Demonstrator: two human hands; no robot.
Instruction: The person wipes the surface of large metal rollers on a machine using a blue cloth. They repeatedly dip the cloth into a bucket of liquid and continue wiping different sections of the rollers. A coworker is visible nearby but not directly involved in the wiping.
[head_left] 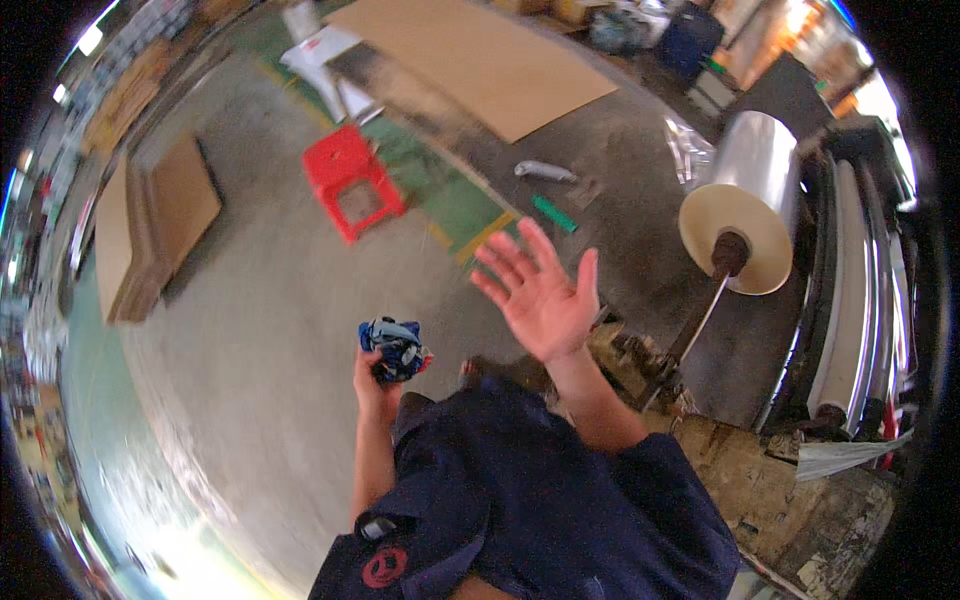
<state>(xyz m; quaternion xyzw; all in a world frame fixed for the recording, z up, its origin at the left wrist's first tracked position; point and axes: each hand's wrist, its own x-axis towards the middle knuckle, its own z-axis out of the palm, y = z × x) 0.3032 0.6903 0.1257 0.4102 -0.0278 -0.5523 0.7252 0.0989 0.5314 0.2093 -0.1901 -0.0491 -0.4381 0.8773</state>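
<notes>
My left hand (pixel 370 375) is closed around a bunched-up cloth (pixel 396 348), dark blue with pale grey-blue and a bit of red. Its fingers are mostly hidden behind the bundle. Raised in front of me to the right, my right hand (pixel 545 300) has its palm showing and fingers spread, with nothing in it. Beyond that hand, a green tube-like piece (pixel 554 213) and a whitish elongated object (pixel 546 171) lie on the floor.
A large roll of shiny film (pixel 755 160) sits on a shaft at right, beside machine rollers (pixel 850 290). A red plastic stool (pixel 350 180) stands ahead on the floor. Folded cardboard (pixel 160 230) is at left; a flat cardboard sheet (pixel 480 60) lies farther off.
</notes>
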